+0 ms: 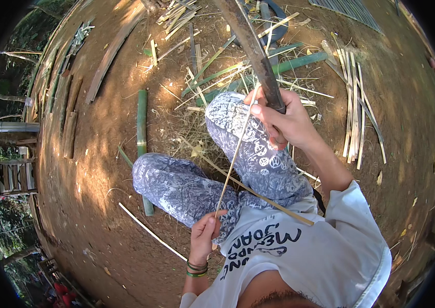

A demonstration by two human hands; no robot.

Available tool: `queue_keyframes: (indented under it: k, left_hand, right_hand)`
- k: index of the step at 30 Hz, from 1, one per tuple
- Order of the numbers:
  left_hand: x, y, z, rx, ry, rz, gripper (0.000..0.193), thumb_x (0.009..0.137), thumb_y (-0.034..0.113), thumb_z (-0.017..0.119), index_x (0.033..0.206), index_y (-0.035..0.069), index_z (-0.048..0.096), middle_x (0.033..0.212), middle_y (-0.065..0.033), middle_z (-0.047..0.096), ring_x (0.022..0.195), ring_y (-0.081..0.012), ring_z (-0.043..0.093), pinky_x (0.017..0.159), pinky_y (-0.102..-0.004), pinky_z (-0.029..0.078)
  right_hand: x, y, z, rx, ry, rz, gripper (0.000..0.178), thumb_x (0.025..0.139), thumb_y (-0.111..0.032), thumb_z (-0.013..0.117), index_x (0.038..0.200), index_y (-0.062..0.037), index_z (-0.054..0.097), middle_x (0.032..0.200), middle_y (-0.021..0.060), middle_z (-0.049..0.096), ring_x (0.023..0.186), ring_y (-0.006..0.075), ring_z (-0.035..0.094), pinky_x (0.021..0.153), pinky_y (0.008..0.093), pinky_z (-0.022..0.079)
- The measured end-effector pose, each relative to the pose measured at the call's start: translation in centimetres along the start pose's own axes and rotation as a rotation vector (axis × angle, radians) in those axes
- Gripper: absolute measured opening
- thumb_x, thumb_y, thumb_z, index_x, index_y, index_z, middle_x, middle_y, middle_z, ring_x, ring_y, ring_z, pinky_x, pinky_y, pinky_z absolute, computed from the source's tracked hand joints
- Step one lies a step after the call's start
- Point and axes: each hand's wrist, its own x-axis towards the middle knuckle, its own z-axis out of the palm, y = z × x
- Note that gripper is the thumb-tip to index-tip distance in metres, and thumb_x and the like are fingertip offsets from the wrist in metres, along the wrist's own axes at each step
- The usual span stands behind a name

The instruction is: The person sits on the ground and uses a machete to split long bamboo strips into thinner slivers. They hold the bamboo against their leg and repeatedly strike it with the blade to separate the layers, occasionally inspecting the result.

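My left hand, closed, pinches the lower end of a thin pale bamboo strip over my lap. The strip runs slanting up to my right hand, whose thumb and fingers press it beside a long dark machete blade. My right hand is closed around the near end of that blade, which extends away past the top of the view; no handle shows. A second, flatter bamboo strip lies loose across my lap, crossing behind the held one.
A green bamboo pole lies left of my knees. Split green bamboo and shavings litter the ground ahead. Several pale strips lie at right, one strip near my left hand. Logs and a long board lie farther left.
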Motion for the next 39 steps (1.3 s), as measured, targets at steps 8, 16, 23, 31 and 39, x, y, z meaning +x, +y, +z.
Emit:
queue_keyframes:
  k: [8, 16, 23, 31, 39]
  left_hand:
    - [1.0, 1.4, 0.4, -0.015, 0.159, 0.216, 0.026, 0.103, 0.021, 0.054, 0.113, -0.002, 0.063, 0.063, 0.0062, 0.041, 0.052, -0.0028, 0.031, 0.048, -0.0215, 0.024]
    - [4.1, 3.9, 2.9, -0.077, -0.02, 0.124, 0.043, 0.107, 0.016, 0.044, 0.149, 0.005, 0.042, 0.07, 0.0053, 0.034, 0.053, -0.0031, 0.03, 0.046, -0.0188, 0.024]
    - [10.4, 6.3, 6.5, -0.442, -0.231, -0.092, 0.046, 0.109, 0.026, 0.039, 0.154, 0.021, 0.031, 0.069, 0.005, 0.032, 0.052, -0.0037, 0.028, 0.045, -0.0189, 0.025]
    - [12.4, 6.4, 6.6, -0.463, -0.214, -0.143, 0.037, 0.109, 0.027, 0.039, 0.145, 0.021, 0.043, 0.069, 0.0057, 0.032, 0.051, -0.0033, 0.026, 0.045, -0.0192, 0.023]
    - [10.3, 4.7, 5.4, -0.393, -0.219, -0.142, 0.048, 0.11, 0.023, 0.037, 0.157, 0.022, 0.029, 0.071, 0.0058, 0.028, 0.055, -0.004, 0.024, 0.048, -0.0189, 0.023]
  right_hand:
    - [0.8, -1.0, 0.8, 0.187, 0.17, 0.077, 0.027, 0.097, -0.019, 0.061, 0.113, 0.0028, 0.061, 0.054, 0.0016, 0.051, 0.04, 0.0074, 0.045, 0.04, 0.0236, 0.037]
    - [0.9, -1.1, -1.2, -0.149, 0.199, -0.037, 0.045, 0.102, -0.039, 0.054, 0.12, 0.0002, 0.064, 0.059, 0.0012, 0.057, 0.044, 0.006, 0.047, 0.043, 0.0244, 0.038]
    - [-2.3, 1.5, -0.6, -1.174, -0.117, -0.185, 0.072, 0.088, -0.058, 0.063, 0.134, -0.0035, 0.058, 0.061, 0.018, 0.063, 0.059, 0.0364, 0.066, 0.055, 0.0447, 0.051]
    - [-3.1, 4.0, 0.7, -1.262, -0.203, -0.126, 0.088, 0.087, -0.058, 0.064, 0.151, -0.0049, 0.037, 0.055, 0.0177, 0.059, 0.051, 0.038, 0.062, 0.051, 0.047, 0.049]
    - [-2.2, 4.4, 0.0, -1.237, -0.181, -0.135, 0.089, 0.09, -0.058, 0.062, 0.147, 0.0041, 0.036, 0.049, 0.0136, 0.055, 0.044, 0.0344, 0.058, 0.048, 0.0448, 0.048]
